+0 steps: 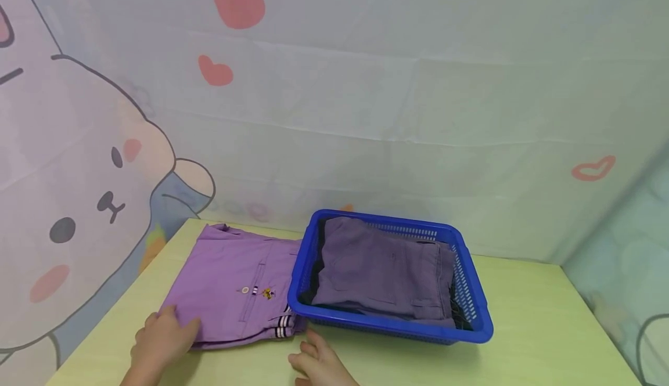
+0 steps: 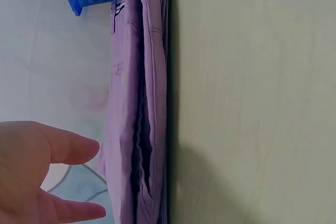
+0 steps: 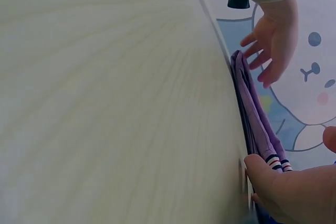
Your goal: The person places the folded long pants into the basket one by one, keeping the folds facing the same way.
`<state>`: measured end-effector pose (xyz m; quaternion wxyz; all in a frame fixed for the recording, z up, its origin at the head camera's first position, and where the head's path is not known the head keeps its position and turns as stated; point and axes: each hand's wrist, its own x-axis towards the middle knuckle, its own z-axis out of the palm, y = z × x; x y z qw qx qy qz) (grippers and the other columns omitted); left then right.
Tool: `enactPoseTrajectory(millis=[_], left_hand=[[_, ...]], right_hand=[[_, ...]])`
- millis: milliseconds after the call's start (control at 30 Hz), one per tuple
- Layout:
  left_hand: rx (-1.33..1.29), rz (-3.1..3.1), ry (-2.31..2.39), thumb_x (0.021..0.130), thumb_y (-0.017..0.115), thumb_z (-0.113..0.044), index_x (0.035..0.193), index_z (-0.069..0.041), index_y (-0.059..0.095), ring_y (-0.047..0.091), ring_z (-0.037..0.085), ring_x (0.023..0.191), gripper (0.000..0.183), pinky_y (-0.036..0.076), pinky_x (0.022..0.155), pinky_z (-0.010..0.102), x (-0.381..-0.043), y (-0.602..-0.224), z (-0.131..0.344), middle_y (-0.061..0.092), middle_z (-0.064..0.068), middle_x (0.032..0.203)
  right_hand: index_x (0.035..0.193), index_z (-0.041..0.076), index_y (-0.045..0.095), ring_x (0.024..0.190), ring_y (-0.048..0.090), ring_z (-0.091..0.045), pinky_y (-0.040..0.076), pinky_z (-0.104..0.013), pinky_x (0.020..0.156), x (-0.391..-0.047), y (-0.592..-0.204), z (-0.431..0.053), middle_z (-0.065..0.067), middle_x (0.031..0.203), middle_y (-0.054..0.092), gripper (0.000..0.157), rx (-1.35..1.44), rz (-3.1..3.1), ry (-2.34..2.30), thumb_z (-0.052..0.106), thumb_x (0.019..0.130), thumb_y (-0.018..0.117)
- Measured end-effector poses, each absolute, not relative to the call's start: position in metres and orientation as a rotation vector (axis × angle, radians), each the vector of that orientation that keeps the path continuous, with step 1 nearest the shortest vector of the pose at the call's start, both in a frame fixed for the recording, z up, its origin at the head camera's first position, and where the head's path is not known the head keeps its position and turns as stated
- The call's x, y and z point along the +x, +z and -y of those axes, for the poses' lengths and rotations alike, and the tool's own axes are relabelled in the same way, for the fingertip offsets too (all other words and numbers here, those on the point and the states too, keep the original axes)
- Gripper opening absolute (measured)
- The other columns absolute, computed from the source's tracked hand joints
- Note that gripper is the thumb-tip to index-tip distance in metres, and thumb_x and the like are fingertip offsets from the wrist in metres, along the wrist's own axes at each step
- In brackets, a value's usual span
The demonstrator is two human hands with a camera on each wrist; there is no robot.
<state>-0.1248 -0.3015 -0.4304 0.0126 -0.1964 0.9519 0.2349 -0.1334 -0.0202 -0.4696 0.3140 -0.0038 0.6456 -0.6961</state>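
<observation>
A folded purple garment [image 1: 225, 293], with a pocket seam, small badges and black-and-white striped trim, lies flat on the table at the left. My left hand [image 1: 163, 339] is at its front left corner, fingers spread and bent slightly. In the left wrist view, thumb and finger stand apart beside the stacked folds of the garment [image 2: 126, 129], with nothing between them. My right hand [image 1: 321, 363] is low in front of the striped corner, fingers loosely bent. The right wrist view has the right hand [image 3: 294, 192] overlapping the striped end of the garment [image 3: 257, 119].
A blue plastic basket [image 1: 387, 325] stands right of the garment, its left rim overlapping the garment's edge in the head view. Inside lies a folded greyish-purple garment [image 1: 376, 270] over darker cloth. A printed curtain [image 1: 418, 113] hangs behind the yellow table [image 1: 533, 316].
</observation>
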Motion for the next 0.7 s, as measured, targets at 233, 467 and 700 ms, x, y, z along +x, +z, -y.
enactPoseTrajectory(millis=[233,467,700], left_hand=[[-0.588,-2.961,0.769,0.083,0.049,-0.04,0.128,0.019,0.024,0.034,0.063,0.101,0.078,0.037,0.075,0.066,-0.124,-0.434,0.312,0.031,0.045,0.118],[-0.613,-2.918,0.872,0.085,0.048,-0.037,0.124,0.026,0.02,0.034,0.058,0.109,0.079,0.032,0.088,0.061,-0.127,-0.44,0.326,0.029,0.046,0.123],[-0.658,-2.847,1.008,0.087,0.044,-0.036,0.127,0.025,0.017,0.027,0.057,0.114,0.078,0.027,0.096,0.059,-0.127,-0.442,0.335,0.023,0.046,0.127]], right_hand=[[0.141,-0.002,0.008,0.11,0.043,-0.05,0.039,-0.057,0.086,-0.135,-0.471,0.025,-0.033,0.139,0.018,0.087,0.023,-1.675,-1.86,0.027,0.08,0.063],[0.14,-0.007,0.005,0.118,0.04,-0.044,0.042,-0.053,0.088,-0.138,-0.476,0.035,-0.034,0.136,0.026,0.083,-0.031,-1.674,-1.965,0.02,0.082,0.058],[0.138,-0.011,0.002,0.124,0.029,-0.046,0.035,-0.057,0.094,-0.145,-0.482,0.044,-0.037,0.133,0.027,0.082,0.007,-1.567,-2.106,0.016,0.082,0.055]])
